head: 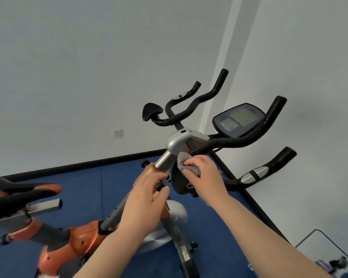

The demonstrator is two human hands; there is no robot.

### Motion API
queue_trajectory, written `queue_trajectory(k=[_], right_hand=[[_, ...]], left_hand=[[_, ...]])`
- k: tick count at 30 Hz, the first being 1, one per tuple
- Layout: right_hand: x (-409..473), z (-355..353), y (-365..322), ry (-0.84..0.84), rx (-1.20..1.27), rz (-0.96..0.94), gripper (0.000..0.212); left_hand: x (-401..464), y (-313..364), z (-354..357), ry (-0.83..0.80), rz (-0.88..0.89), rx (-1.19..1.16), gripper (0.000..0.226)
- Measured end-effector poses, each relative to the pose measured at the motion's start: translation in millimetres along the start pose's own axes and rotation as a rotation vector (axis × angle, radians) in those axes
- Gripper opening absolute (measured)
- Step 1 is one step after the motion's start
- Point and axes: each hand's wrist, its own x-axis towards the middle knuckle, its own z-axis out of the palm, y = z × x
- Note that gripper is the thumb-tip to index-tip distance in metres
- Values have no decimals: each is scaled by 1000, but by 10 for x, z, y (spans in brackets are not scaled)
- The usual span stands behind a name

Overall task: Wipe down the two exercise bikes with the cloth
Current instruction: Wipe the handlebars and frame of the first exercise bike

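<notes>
Head: R grip (204, 173) around cloth (186, 162)

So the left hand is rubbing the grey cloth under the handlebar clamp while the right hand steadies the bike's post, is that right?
Not quite: the hands are swapped. In the head view the right hand presses the grey cloth under the handlebar clamp, while the left hand steadies the post.

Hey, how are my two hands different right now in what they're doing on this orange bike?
The right hand presses a gray cloth against the black part just below the handlebar junction; the left hand holds no cloth. The left hand grips the orange handlebar post, seemingly steadying it, and sits lower and closer to the saddle than the right hand. Both are bare and touching the same bike.
</notes>
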Motion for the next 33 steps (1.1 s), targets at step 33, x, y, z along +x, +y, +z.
queue_trajectory(k=[33], right_hand=[[49, 98, -327, 302, -196, 164, 13]], left_hand=[[1061, -493, 32, -387, 85, -293, 20]])
